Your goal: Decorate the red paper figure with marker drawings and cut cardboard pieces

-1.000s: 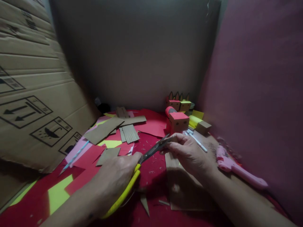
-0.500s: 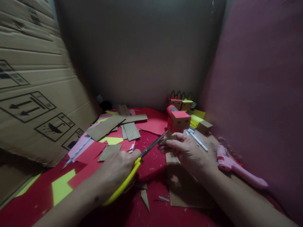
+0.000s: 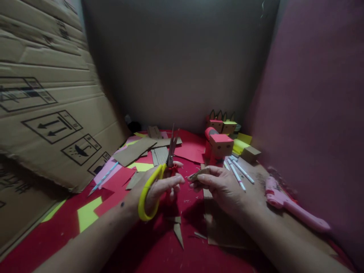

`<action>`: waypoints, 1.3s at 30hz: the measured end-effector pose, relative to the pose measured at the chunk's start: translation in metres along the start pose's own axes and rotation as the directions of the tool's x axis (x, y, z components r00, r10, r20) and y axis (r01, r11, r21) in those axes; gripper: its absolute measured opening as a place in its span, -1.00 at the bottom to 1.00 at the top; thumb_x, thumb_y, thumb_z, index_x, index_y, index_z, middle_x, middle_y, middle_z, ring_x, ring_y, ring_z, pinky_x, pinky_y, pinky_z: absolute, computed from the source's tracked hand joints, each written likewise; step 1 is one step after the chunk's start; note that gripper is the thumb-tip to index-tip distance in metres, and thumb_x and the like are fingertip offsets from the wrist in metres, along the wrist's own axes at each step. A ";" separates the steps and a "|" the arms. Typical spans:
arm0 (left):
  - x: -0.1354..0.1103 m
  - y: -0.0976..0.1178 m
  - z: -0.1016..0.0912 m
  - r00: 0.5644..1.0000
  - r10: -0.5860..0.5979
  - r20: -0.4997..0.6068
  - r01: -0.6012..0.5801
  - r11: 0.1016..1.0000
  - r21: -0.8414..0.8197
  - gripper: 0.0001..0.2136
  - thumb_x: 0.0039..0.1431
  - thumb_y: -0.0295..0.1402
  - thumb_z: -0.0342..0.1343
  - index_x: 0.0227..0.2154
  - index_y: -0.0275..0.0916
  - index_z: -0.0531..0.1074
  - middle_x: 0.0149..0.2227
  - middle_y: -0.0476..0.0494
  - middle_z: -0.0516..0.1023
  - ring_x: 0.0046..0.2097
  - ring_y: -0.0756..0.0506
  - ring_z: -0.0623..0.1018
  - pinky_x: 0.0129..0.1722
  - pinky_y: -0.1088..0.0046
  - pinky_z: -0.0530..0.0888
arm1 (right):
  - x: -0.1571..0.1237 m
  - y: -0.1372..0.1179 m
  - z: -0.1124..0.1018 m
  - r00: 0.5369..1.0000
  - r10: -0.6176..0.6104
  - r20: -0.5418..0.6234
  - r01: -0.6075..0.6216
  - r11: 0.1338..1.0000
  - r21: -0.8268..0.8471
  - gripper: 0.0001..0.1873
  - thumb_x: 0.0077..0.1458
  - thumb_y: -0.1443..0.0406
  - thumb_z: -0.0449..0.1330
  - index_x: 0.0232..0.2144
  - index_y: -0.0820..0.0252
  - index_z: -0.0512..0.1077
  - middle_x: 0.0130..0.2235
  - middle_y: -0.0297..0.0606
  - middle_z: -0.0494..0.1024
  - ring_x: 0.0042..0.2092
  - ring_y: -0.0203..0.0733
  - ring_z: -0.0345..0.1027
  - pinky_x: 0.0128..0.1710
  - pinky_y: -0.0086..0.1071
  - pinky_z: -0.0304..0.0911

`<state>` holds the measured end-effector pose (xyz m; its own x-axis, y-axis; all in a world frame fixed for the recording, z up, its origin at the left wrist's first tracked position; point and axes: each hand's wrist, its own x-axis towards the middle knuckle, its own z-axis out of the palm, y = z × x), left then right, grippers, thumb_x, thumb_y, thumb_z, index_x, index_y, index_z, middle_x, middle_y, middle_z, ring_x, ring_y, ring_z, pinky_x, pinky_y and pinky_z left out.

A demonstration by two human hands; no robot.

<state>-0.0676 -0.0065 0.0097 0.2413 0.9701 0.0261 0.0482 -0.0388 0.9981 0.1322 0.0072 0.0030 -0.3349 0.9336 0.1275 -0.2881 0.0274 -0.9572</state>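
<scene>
My left hand (image 3: 159, 187) grips yellow-handled scissors (image 3: 155, 182), whose blades point up and away from me. Its fingertips reach toward a small brown cardboard piece (image 3: 196, 174) that my right hand (image 3: 220, 185) pinches between thumb and fingers. Both hands hover over the red paper-covered surface (image 3: 184, 212). Under my right wrist lies a larger brown cardboard sheet (image 3: 220, 227). Small cardboard offcuts (image 3: 178, 229) lie just below my hands.
A big cardboard box wall (image 3: 48, 113) leans at the left. Cardboard and coloured paper scraps (image 3: 139, 151) lie behind. Small red and yellow box figures (image 3: 220, 144) stand at the back right, with white straws (image 3: 237, 172) and a pink glue gun (image 3: 287, 206) beside them.
The scissors have swung off the cardboard piece; the blades pointed right at it, now they point upward. My left hand has come closer to the right one. The camera shifted slightly left.
</scene>
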 end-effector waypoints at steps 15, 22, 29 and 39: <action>0.000 -0.002 0.011 0.896 -0.263 0.356 0.405 0.813 -0.418 -0.83 0.06 -0.32 0.13 -0.37 -0.35 0.44 -0.66 -0.07 0.46 -0.71 0.01 0.43 -0.70 0.59 0.38 | -0.019 0.005 0.005 0.646 -0.596 0.476 0.696 0.206 -0.688 -0.79 0.23 0.37 0.14 -0.17 0.13 0.56 -0.42 -0.21 0.59 -0.41 -0.20 0.40 -0.41 -0.35 0.33; -0.005 0.000 0.014 0.941 -0.200 0.273 0.307 0.842 -0.444 -0.64 -0.07 -0.40 0.22 -0.14 -0.36 0.44 -0.66 0.02 0.43 -0.67 0.04 0.40 -0.69 0.61 0.37 | -0.017 0.004 0.004 0.532 -0.608 0.589 0.745 0.007 -0.666 -0.80 0.23 0.46 0.10 -0.15 0.31 0.49 -0.40 -0.15 0.61 -0.41 -0.20 0.38 -0.42 -0.35 0.32; -0.005 -0.007 0.013 0.974 -0.161 0.162 0.209 0.914 -0.349 -0.58 -0.10 -0.41 0.20 -0.08 -0.30 0.42 -0.59 0.05 0.41 -0.64 0.05 0.37 -0.66 0.57 0.32 | -0.017 0.004 0.003 0.664 -0.540 0.518 0.721 0.276 -0.636 -0.69 0.07 0.56 0.10 -0.18 0.24 0.50 -0.37 -0.19 0.61 -0.35 -0.20 0.46 -0.37 -0.36 0.37; -0.020 0.018 0.016 0.977 0.111 0.181 -0.135 0.983 0.127 -0.80 0.02 -0.40 0.11 -0.25 -0.29 0.41 -0.57 0.08 0.34 -0.56 0.05 0.33 -0.56 0.53 0.30 | -0.013 -0.005 0.006 0.982 0.189 0.022 -0.175 0.944 -0.281 -0.82 -0.05 0.21 0.28 -0.53 0.21 0.56 -0.47 -0.25 0.56 -0.43 -0.25 0.36 -0.42 -0.38 0.23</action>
<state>-0.0558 -0.0304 0.0265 0.4168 0.9002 0.1262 0.1375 -0.1996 0.9702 0.1327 -0.0069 0.0073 -0.4025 0.9141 -0.0500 0.0388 -0.0375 -0.9985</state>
